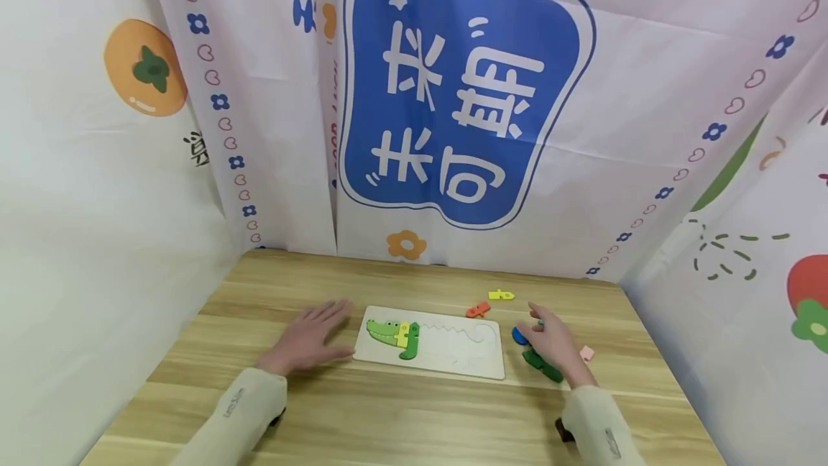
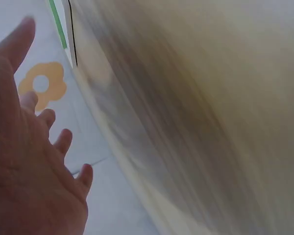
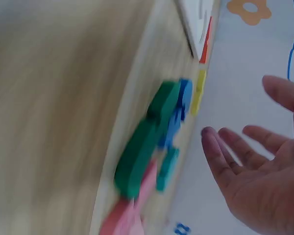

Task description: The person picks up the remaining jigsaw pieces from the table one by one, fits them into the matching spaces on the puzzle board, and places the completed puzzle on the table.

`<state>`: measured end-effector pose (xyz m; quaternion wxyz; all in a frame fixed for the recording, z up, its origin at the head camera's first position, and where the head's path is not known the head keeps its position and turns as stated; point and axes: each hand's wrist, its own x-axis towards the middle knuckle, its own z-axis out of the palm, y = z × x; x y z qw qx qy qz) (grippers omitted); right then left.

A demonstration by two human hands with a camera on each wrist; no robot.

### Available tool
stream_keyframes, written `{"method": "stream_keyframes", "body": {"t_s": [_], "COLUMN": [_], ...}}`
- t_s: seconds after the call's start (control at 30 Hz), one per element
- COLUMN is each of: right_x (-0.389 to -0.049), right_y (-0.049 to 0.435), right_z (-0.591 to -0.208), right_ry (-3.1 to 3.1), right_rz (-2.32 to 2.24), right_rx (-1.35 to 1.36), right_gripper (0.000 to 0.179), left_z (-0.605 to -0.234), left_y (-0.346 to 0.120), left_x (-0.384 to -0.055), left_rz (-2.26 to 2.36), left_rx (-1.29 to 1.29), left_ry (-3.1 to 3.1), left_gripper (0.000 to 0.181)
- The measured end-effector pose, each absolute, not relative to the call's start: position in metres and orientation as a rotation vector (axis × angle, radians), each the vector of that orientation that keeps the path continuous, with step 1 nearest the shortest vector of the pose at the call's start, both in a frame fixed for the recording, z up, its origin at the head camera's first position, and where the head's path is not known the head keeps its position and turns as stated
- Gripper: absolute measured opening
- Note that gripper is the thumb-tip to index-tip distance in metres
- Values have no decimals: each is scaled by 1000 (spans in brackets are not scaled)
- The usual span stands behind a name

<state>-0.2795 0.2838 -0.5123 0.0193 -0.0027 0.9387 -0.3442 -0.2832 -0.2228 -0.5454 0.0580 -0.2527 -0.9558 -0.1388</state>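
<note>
A pale wooden puzzle board (image 1: 453, 362) lies on the table with a crocodile outline on it. At its left end sit a green crocodile-head piece (image 1: 382, 332), a yellow piece (image 1: 403, 335) and a green leg piece (image 1: 412, 344). My left hand (image 1: 309, 339) is spread flat, its thumb tip right at the board's left edge. Above loose pieces right of the board, my right hand (image 1: 550, 342) has loosely bent fingers and holds nothing. Around it are a blue piece (image 1: 519, 336), a dark green piece (image 3: 142, 147), a teal piece (image 3: 167, 169) and a pink piece (image 1: 586, 353).
Behind the board's right end lie a red-orange piece (image 1: 479, 310) and a yellow puzzle piece (image 1: 501, 295). The wood-grain table (image 1: 388, 423) ends at a printed white curtain (image 1: 284, 164), with white cloth at both sides.
</note>
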Motion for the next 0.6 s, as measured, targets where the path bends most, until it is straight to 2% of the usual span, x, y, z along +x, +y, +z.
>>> {"method": "stream_keyframes", "body": {"t_s": [0.13,0.3,0.6], "right_x": [-308,-339,-362], "right_y": [271,255,232], "right_z": [-517,-526,-531], "right_ry": [2737,2623,2651], "right_rz": [-1217,-1395,-1434], "right_rx": [208,321,352], "right_gripper": [77,79,81], "left_z": [-548,-549,-552], "left_y": [-210,-199,-196], "left_x": [-294,-302,-306], "left_rz": [-526,-643,-691], "left_rx": [-801,-826,-726], "left_ry": [-3017,-3107,-3219], "left_gripper": [109,121,119]}}
